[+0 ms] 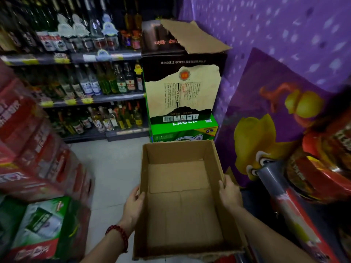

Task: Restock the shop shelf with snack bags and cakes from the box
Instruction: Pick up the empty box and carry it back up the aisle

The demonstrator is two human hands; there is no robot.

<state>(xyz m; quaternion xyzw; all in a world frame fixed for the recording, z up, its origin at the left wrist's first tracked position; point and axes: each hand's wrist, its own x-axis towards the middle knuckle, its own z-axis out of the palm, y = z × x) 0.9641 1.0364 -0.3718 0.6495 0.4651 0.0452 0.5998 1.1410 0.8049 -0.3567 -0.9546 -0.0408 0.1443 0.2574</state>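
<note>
The left hand (133, 201), a red bead bracelet (118, 236) on its wrist, grips the left wall of the open brown cardboard box (180, 215), thumb hooked over the rim and the fingers outside. The right hand (228, 194) takes the opposite wall the same way, thumb inside, fingers curled around the outer face. Held at both sides like this, the box rides level and can be carried or set down without twisting. Nothing shows inside it but its bare floor flaps, so I judge the snack bags and cakes are already out and the restocking is near its end, or the box is going for a refill; no snack shelf is in sight.

Straight ahead of the hands, past the box's far rim, stands a stack: a tall black and cream printed carton (183, 88) with a torn lid on top of a green lager case (184, 130). The far rim looks near the green case. Left of the left hand is open pale tiled floor (112, 168), the only free lane, bounded further left by red shrink-wrapped packs (38, 145). Beyond, shelves of glass bottles (91, 82). Hard by the right hand a purple poster with a yellow cartoon figure (266, 139) closes that side in, so any turn should go left
</note>
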